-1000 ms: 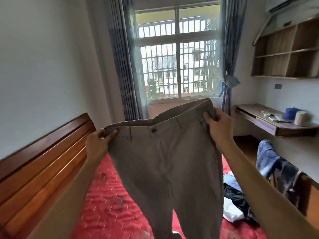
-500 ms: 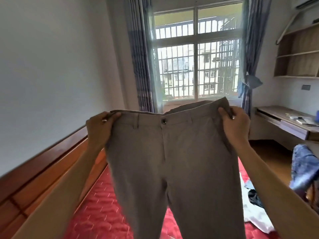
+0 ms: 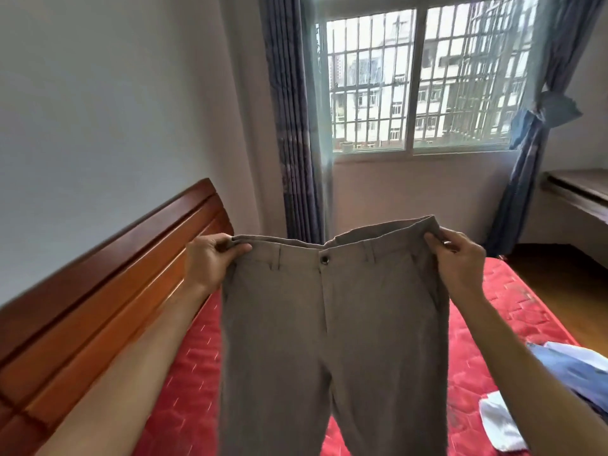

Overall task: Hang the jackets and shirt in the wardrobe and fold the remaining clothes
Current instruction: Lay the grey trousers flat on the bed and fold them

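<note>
A pair of grey-brown trousers (image 3: pixel 332 340) hangs in the air in front of me, front side facing me, button at the waist, legs dangling below the frame. My left hand (image 3: pixel 209 261) pinches the left end of the waistband. My right hand (image 3: pixel 459 263) pinches the right end. The waistband is stretched level between both hands above the red bed (image 3: pixel 190 373). A blue garment (image 3: pixel 569 366) and a white one (image 3: pixel 500 419) lie on the bed at the lower right.
A wooden headboard (image 3: pixel 98 301) runs along the left wall. A barred window (image 3: pixel 418 83) with blue curtains (image 3: pixel 292 126) is straight ahead. A wooden desk (image 3: pixel 575 192) stands at the right, with brown floor (image 3: pixel 559 274) beside the bed.
The trousers have come lower and their waistband is now level. My view has swung left, so the desk and the clothes pile slid toward the right edge.
</note>
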Motion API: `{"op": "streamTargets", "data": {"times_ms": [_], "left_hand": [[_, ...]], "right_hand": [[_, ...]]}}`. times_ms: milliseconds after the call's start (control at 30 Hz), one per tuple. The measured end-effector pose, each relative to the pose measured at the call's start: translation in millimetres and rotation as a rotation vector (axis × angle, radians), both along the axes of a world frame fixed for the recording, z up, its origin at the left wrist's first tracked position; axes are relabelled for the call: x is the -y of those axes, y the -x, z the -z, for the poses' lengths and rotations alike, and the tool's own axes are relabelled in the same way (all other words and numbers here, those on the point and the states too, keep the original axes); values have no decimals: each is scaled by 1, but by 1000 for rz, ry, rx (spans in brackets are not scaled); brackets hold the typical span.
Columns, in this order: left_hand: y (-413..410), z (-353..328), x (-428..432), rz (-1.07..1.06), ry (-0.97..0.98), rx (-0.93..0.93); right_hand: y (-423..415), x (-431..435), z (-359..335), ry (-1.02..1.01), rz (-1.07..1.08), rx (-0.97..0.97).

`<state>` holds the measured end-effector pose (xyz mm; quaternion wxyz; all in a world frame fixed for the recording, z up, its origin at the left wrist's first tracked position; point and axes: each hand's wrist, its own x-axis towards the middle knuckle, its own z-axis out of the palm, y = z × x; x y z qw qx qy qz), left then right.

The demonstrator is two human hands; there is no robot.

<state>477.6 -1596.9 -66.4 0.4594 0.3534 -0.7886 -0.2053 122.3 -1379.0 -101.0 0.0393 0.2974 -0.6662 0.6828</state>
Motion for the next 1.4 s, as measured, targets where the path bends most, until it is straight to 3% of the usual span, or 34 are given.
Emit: {"op": "streamTargets", "data": {"times_ms": [267, 567, 700, 800, 900, 1033, 1167, 1267, 1400], "left_hand": [[99, 46, 146, -152, -71, 108], [212, 131, 305, -319, -189, 237], [253, 223, 372, -332, -284, 321], [287, 301, 426, -275, -368, 301], [310, 387, 464, -233, -438, 249], [304, 540, 454, -132, -554, 391], [270, 679, 379, -4, -642, 596], [240, 745, 326, 38, -580, 757], [203, 784, 256, 28, -418, 895]], "right_hand": [[89, 147, 50, -64, -51, 88], [180, 307, 145, -265, -22, 341], [215, 371, 244, -333, 34, 399], [248, 421, 319, -312, 51, 487], [261, 459, 392, -403, 7, 439], [220, 454, 511, -703, -226, 315], [159, 403, 633, -1004, -367, 116], [125, 364, 700, -1209, -447, -3], [90, 315, 750, -1269, -362, -166]]}}
